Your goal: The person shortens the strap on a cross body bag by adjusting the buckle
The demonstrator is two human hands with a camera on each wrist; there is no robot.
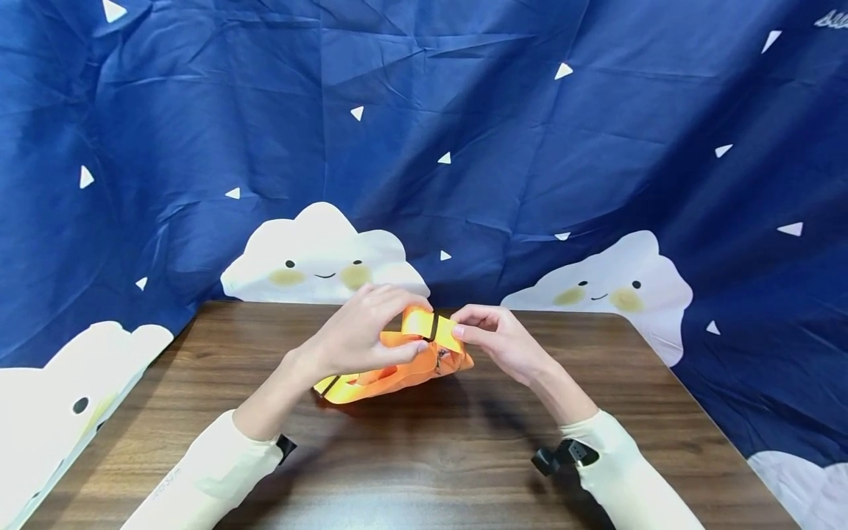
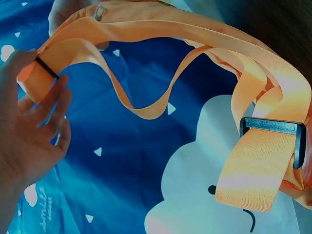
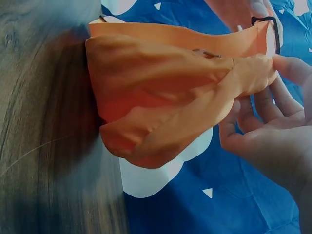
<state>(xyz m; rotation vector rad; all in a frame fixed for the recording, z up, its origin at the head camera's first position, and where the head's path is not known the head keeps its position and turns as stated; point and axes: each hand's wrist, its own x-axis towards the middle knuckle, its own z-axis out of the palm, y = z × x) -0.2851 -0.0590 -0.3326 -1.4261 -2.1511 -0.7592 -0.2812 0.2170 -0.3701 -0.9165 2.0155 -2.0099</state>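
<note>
An orange waist bag (image 1: 404,377) with a zip pull (image 2: 100,12) and a long webbing strap (image 2: 161,30) is held over the table between both hands. My left hand (image 1: 361,331) pinches a folded strap loop by a black slide buckle (image 1: 433,327), thumb on one side and fingers on the other. On the right, my right hand (image 1: 503,342) grips the end of the bag close to that buckle, the thumb lying on the orange fabric. A second black slide buckle (image 2: 273,125) sits on the strap at the bag's other end. The bag's soft body (image 3: 156,97) sags in folds.
The brown wooden table (image 1: 411,471) stretches under both forearms. Behind it hangs a dark blue curtain (image 1: 424,88) printed with white clouds and triangles. Dark camera straps (image 1: 576,453) circle the pale sleeves at the wrists.
</note>
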